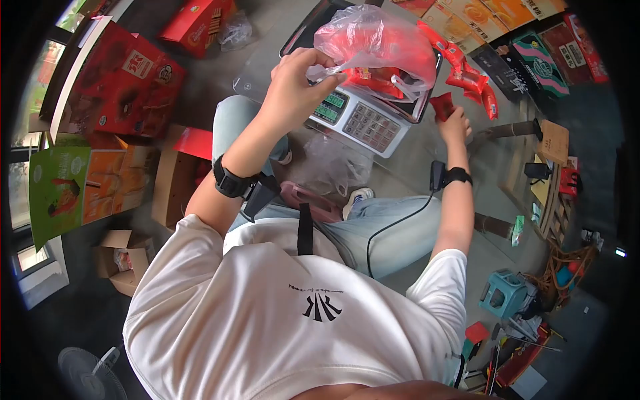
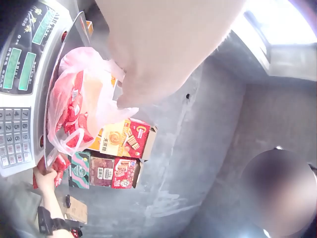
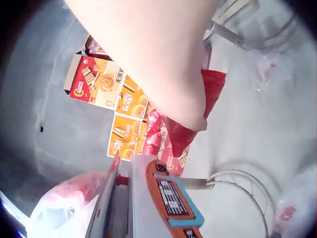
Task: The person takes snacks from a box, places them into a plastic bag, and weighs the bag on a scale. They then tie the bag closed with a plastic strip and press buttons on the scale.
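Observation:
A clear plastic bag (image 1: pixel 373 40) holding red packets rests on the tray of a white digital scale (image 1: pixel 377 127). My left hand (image 1: pixel 297 83) pinches the bag's edge between thumb and fingers at its left side, with the mouth partly spread. To the right of the scale, my right hand (image 1: pixel 455 125) grips a dark red packet (image 1: pixel 441 107); the same red packet (image 3: pixel 213 89) shows beside the hand (image 3: pixel 173 94) in the right wrist view. In the left wrist view the bag (image 2: pixel 74 104) bulges with red packets, its handle loop hanging toward the scale's keypad (image 2: pixel 16 134).
Several red packets (image 1: pixel 467 77) lie in a line right of the bag. Flat cartons (image 1: pixel 467 23) and boxes (image 1: pixel 540 63) stand beyond them. Large red boxes (image 1: pixel 123 80) and an open carton (image 1: pixel 175 187) are at the left. A blue stool (image 1: pixel 503 293) stands at lower right.

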Tool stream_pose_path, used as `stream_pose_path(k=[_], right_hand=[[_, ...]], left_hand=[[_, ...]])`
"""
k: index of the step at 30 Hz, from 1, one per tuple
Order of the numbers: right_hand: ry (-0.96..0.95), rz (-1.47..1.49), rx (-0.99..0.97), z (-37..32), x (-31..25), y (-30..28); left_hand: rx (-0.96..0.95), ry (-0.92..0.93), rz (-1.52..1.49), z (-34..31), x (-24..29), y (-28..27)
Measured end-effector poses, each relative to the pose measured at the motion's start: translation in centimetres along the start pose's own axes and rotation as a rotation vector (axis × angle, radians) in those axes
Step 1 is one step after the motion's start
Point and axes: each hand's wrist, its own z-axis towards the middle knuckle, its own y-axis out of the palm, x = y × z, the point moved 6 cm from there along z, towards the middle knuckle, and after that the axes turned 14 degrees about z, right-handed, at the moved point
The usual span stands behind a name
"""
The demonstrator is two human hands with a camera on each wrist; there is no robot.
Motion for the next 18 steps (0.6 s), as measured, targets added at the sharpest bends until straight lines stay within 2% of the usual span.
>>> stream_pose_path(k=[1, 3, 4, 5, 7, 8, 9, 11, 13, 14, 15, 17, 18], right_hand=[[-0.018, 0.043, 0.015, -1.5, -0.3, -0.1], [0.051, 0.167, -0.094, -4.4, -0.9, -0.6], [0.063, 0.280, -0.079, -5.7, -1.7, -1.6], [0.066, 0.271, -0.076, -6.5, -2.7, -2.2], [-0.090, 0.546, 0.163, -8.3, -5.6, -5.2], [-0.120, 0.669, 0.157, -10.1, -8.3, -7.2], [-0.236, 0.756, 0.140, -11.5, -10.1, -7.9], [-0.361, 0.722, 0.098, -13.8, -12.4, -8.3], [-0.454, 0.915, -0.060, -15.4, -16.5, -9.2], [-0.416, 1.097, -0.163, -15.8, -19.4, -9.7], [-0.407, 1.093, -0.166, -15.2, -20.7, -10.1], [-0.287, 0.854, -0.292, -12.1, -22.6, -8.7], [-0.255, 0.778, -0.208, -9.9, -22.8, -8.1]], left_hand=[[0.000, -0.003, -0.012, -0.2, 0.1, -0.1], [0.086, 0.161, 0.310, -0.3, 1.2, -0.9], [0.091, 0.160, 0.302, -0.2, 0.9, -1.0], [0.102, 0.163, 0.264, -0.2, 0.6, -1.1], [0.104, 0.169, 0.208, -0.1, 0.4, -1.0], [0.032, 0.050, 0.042, 0.2, -0.2, -0.8], [-0.042, -0.070, -0.121, 0.3, -0.7, -0.7], [-0.076, -0.095, -0.169, 0.4, -0.7, -0.9], [-0.086, -0.110, -0.297, 0.4, -0.8, -0.9], [-0.106, -0.136, -0.318, 0.3, -0.8, -0.9], [-0.114, -0.140, -0.323, 0.1, -0.9, -1.0], [-0.069, -0.060, -0.265, 0.2, -0.6, -1.6], [-0.072, -0.073, -0.258, 0.2, -0.8, -1.5]])
